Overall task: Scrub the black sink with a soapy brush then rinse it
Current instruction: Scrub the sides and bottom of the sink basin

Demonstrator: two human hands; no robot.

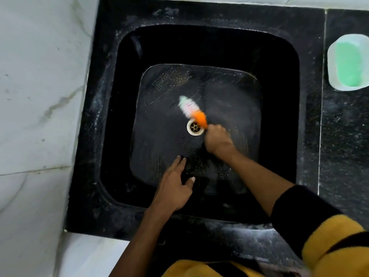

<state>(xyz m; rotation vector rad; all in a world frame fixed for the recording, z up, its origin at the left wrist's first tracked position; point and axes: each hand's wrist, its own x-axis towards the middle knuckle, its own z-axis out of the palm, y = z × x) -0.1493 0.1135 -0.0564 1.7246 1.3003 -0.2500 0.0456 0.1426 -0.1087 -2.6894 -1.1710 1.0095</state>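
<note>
So, step: we're scrubbing the sink (111, 108) floor, rinse not started.
hands: right hand (218, 140) fisted round brush (192, 109); left hand (174, 186) spread, empty.
next: we work the walls beyond the brush.

From my feed, the person wears a fuzzy yellow top with black stripes (199, 268). Its right sleeve (319, 232) ends in a broad black cuff pushed up the forearm. Both forearms are bare, and I see no rings or watch.

A black speckled stone desk (343, 136), streaked with pale residue, surrounds a square black sink basin (279, 62) set into it. At three o'clock of the basin, a translucent white plastic tub of green soap (348, 62) rests on the desk.
</note>
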